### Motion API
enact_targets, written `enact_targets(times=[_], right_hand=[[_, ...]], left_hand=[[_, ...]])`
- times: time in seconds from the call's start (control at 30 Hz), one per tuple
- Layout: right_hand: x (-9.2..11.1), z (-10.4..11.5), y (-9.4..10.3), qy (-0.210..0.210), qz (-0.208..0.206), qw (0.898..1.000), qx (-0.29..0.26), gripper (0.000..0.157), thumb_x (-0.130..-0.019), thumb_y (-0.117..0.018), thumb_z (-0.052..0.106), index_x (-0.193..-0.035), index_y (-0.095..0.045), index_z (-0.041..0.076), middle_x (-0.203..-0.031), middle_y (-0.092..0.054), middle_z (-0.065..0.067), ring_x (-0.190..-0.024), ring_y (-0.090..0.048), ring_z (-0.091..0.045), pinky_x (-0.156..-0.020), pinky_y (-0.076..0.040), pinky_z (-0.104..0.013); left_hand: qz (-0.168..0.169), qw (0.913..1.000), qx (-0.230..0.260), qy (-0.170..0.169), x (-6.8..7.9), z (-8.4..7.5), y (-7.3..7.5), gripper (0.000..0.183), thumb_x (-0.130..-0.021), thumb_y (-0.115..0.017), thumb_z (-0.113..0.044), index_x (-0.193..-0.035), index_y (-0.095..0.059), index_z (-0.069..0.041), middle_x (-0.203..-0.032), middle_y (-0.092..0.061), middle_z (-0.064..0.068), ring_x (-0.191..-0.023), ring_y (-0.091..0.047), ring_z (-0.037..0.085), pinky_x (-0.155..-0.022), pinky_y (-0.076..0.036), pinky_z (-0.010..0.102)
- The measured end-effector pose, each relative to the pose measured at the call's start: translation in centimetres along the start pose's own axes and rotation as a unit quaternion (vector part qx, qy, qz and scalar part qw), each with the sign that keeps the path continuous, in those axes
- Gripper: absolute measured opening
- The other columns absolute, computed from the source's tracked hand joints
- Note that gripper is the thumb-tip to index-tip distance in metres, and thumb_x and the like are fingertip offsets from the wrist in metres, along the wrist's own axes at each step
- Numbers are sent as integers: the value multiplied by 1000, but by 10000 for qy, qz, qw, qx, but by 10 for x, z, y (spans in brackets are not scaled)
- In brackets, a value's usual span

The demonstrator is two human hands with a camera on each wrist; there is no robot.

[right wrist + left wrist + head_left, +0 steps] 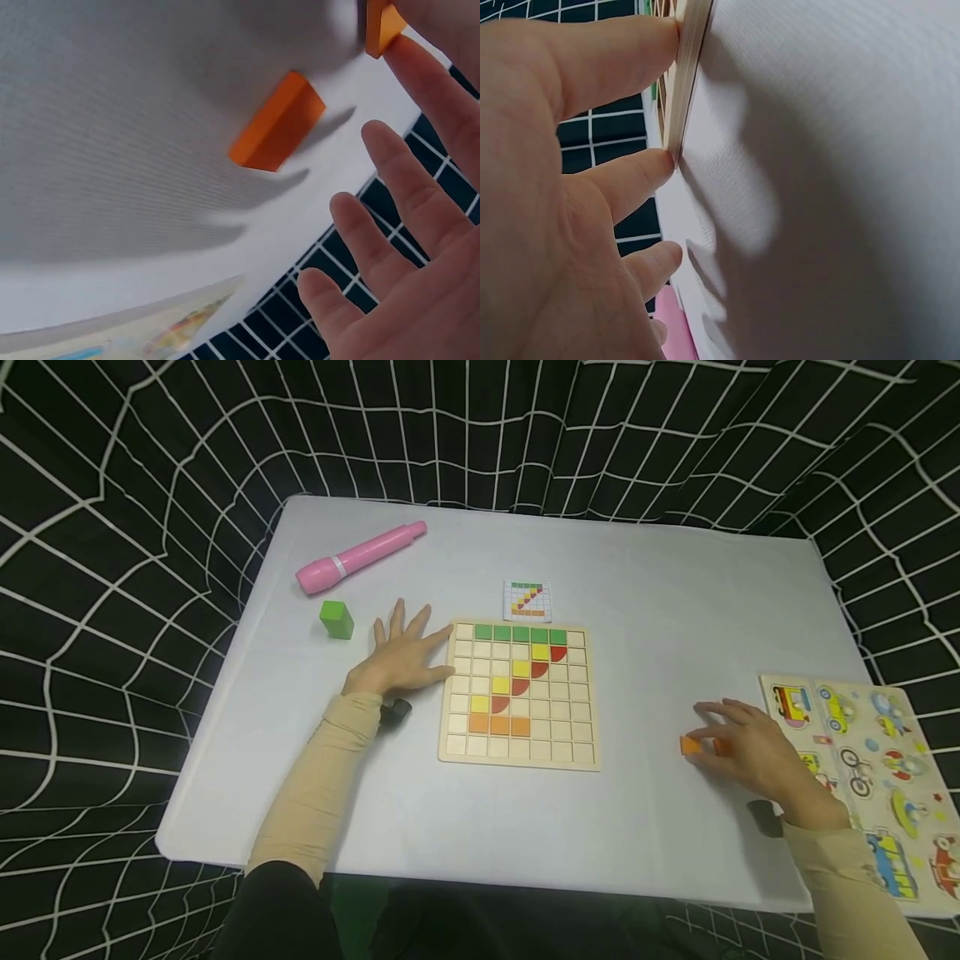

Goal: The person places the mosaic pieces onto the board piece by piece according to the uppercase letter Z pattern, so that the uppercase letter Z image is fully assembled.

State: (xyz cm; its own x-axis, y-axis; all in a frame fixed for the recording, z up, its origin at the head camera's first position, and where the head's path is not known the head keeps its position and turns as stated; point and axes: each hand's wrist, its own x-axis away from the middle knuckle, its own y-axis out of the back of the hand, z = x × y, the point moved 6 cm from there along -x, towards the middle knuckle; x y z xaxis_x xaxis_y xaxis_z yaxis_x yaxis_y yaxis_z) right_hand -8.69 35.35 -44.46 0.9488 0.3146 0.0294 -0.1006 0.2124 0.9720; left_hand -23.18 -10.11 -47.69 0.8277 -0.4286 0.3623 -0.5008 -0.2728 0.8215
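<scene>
My left hand (401, 660) is spread flat beside the wooden grid board (592, 710), its thumb and index fingertip touching the board's left edge (681, 97). Green, yellow, red quarter-round and orange pieces lie in the board's cells, forming a Z-like figure. Right of the board, my right hand (757, 756) pinches an orange block (384, 28) between thumb and index finger, the other fingers extended. A second orange block (277, 124) lies on the table under that hand. A small pattern card (528, 602) with a matching coloured figure sits just behind the board.
A pink flashlight-shaped object (360, 557) lies at the back left, with a green block (337, 620) in front of it. At the right edge are picture puzzle boards (862, 752), partly under my right forearm. Dark netting (487, 435) with white lines surrounds the white table (675, 585).
</scene>
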Motion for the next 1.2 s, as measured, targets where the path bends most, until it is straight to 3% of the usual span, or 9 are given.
enact_targets(times=[0.17, 0.33, 0.77, 1.2], right_hand=[[-6, 7, 8, 86, -245, 9996, -88, 25, -78, -86, 12, -100, -80, 5, -139, -61, -22, -132, -46, -50, -109, -38, -69], [-21, 28, 13, 330, -476, 9979, -291, 25, -75, -88, 12, -98, -80, 6, -137, -63, -21, -132, -47, -50, -107, -39, -70], [-66, 90, 0, 819, -275, 9950, -494, 19, -79, -86, 13, -96, -81, 8, -135, -68, -19, -135, -50, -49, -111, -37, -70], [-101, 143, -23, 1116, 342, 9920, -471, 28, -82, -86, 32, -99, -82, 10, -140, -67, -14, -142, -47, -46, -121, -28, -73]], left_hand=[[0, 10000, -20, 1, 1, 0, 0, 79, -98, -56, -56, -165, -25, -28, -177, 5, 13, -157, 31, 43, -122, 17, 74], [-10, 10000, -53, 18, 1, 1, 0, 79, -98, -56, -56, -165, -25, -28, -177, 6, 13, -157, 31, 43, -122, 17, 75], [16, 10000, -61, 2, -1, 1, -1, 79, -98, -56, -56, -165, -25, -28, -177, 5, 13, -157, 30, 44, -122, 16, 76], [32, 10000, 38, 3, 0, 1, 0, 79, -98, -56, -55, -165, -24, -29, -177, 5, 12, -157, 31, 43, -122, 17, 74]])
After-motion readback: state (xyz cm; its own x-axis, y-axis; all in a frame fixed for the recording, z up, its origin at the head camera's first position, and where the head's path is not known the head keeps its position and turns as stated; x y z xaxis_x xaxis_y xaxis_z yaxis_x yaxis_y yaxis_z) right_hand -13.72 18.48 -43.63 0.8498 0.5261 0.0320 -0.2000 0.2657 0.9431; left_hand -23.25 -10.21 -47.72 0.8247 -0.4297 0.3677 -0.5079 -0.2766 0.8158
